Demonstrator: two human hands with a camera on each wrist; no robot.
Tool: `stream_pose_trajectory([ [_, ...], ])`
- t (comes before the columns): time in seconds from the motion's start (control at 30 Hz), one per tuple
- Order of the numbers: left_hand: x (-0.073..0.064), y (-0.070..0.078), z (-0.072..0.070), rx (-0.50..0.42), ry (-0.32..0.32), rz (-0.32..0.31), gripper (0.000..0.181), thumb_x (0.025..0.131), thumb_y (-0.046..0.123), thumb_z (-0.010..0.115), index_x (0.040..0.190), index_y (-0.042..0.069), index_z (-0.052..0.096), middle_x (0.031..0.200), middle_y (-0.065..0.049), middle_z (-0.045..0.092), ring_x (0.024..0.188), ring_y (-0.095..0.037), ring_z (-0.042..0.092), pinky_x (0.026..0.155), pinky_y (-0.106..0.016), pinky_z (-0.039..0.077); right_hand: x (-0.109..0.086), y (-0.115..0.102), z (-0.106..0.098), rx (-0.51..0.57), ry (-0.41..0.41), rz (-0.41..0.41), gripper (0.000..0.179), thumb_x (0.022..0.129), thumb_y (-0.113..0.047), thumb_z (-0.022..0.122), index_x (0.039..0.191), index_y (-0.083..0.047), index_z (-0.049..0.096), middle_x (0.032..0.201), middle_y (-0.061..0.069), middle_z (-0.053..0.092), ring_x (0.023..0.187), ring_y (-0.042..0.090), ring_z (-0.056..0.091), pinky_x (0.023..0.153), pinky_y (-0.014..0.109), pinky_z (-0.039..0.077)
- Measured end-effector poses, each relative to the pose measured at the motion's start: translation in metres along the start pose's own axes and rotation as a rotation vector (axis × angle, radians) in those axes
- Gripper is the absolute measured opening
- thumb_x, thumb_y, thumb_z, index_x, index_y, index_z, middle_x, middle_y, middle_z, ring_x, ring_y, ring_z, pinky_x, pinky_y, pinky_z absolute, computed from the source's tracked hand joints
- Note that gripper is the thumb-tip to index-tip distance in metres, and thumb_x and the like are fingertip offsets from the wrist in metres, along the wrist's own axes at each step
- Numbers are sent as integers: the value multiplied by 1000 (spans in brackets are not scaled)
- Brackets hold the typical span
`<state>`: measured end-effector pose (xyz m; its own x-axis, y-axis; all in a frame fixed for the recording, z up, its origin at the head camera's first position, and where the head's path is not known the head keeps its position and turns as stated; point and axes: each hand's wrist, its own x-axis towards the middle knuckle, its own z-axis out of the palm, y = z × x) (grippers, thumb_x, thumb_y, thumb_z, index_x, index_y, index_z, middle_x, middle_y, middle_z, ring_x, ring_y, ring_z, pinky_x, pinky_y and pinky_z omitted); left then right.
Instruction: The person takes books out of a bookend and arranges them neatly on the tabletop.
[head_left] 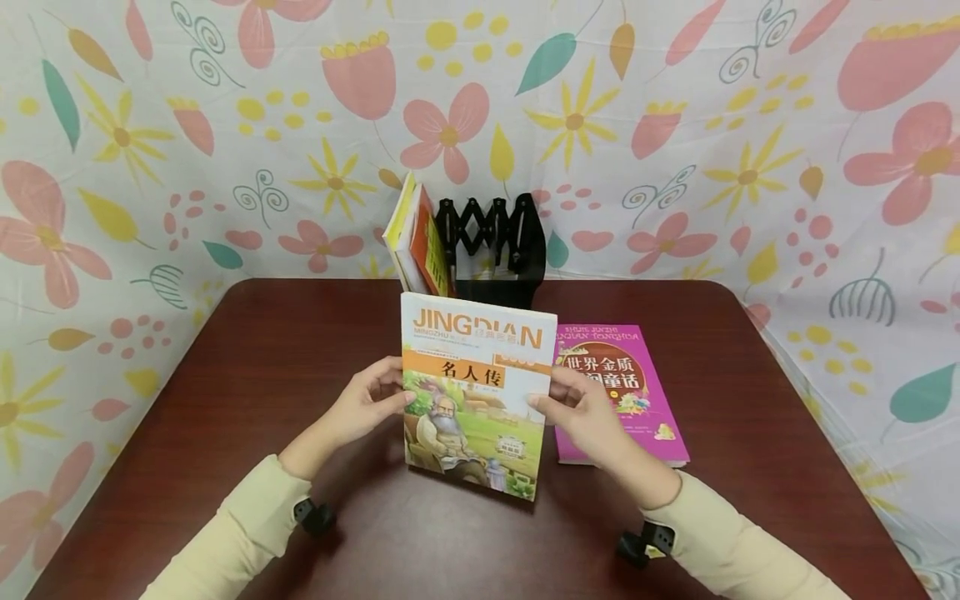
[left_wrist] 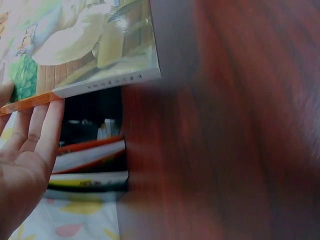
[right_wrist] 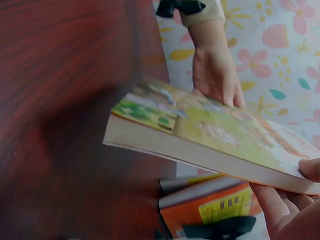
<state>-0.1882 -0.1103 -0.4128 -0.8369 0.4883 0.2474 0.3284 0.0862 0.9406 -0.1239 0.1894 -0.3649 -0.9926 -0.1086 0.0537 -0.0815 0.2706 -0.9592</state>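
Note:
Both hands hold a paperback book [head_left: 468,400] with an orange and white cover and a seated bearded figure on it, upright and tipped slightly, above the table. The left hand [head_left: 372,398] grips its left edge, thumb on the front cover and fingers behind. On the opposite edge the right hand [head_left: 585,412] pinches it the same way. In the left wrist view the spine [left_wrist: 100,86] faces the camera. The right wrist view shows the page edges [right_wrist: 200,155]. Behind the right hand, a pink book [head_left: 652,400] lies flat on the table.
At the back of the table [head_left: 300,350] stands a black expandable book rack [head_left: 498,237]. Several books [head_left: 420,242] lean upright at its left end, one with an orange cover. A flower-printed cloth [head_left: 600,125] hangs behind and beside the table.

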Motion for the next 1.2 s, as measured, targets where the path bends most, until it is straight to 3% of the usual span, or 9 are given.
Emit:
stream_pose_trajectory([
  [0.13, -2, 1, 11, -69, -11, -32, 34, 87, -10, 59, 118, -14, 48, 93, -10, 66, 80, -5, 60, 67, -29, 59, -1, 2, -8, -6, 11, 16, 38, 89, -2, 64, 125, 5, 57, 107, 26, 67, 84, 3, 65, 73, 22, 55],
  [0.4, -3, -1, 28, -90, -5, -45, 35, 89, 0, 60, 120, -11, 49, 94, -8, 67, 78, -6, 62, 64, -32, 59, -7, 7, -21, 47, 18, 40, 42, 89, -2, 63, 128, 8, 53, 113, 30, 63, 85, 2, 66, 74, 23, 56],
  [0.5, -3, 0, 36, -95, 2, -94, 35, 89, 2, 61, 120, -8, 50, 94, -9, 67, 77, -7, 63, 64, -32, 59, -10, 8, -26, 61, 20, 48, 42, 89, -1, 63, 128, 9, 52, 114, 31, 62, 86, 3, 66, 73, 24, 57],
  [0.63, -4, 2, 44, -111, 11, -195, 36, 90, 2, 60, 123, -6, 50, 98, -19, 65, 77, -8, 64, 67, -33, 59, -12, 10, -31, 57, 34, 69, 42, 88, -1, 63, 128, 10, 52, 112, 31, 63, 84, 4, 66, 71, 25, 57],
  [0.77, -2, 1, 53, -132, 9, -247, 37, 91, 1, 59, 125, -8, 48, 100, -23, 64, 78, -9, 64, 69, -35, 59, -13, 13, -38, 31, 52, 74, 41, 88, -3, 65, 125, 9, 54, 102, 19, 69, 80, 6, 65, 67, 28, 58],
  [0.93, 1, 1, 63, -150, 40, -299, 36, 90, 2, 59, 124, -7, 49, 98, -18, 64, 77, -9, 62, 69, -33, 59, -12, 15, -45, 14, 53, 53, 37, 89, -5, 64, 123, 8, 57, 89, 1, 67, 76, 8, 65, 64, 30, 59],
  [1.2, 11, 3, 78, -206, 85, -347, 39, 89, 1, 61, 125, -8, 50, 96, -16, 64, 78, -10, 62, 69, -35, 59, -9, 20, -58, -16, 139, 101, 41, 89, -10, 67, 124, 8, 56, 86, -8, 62, 76, 5, 62, 66, 26, 57],
])
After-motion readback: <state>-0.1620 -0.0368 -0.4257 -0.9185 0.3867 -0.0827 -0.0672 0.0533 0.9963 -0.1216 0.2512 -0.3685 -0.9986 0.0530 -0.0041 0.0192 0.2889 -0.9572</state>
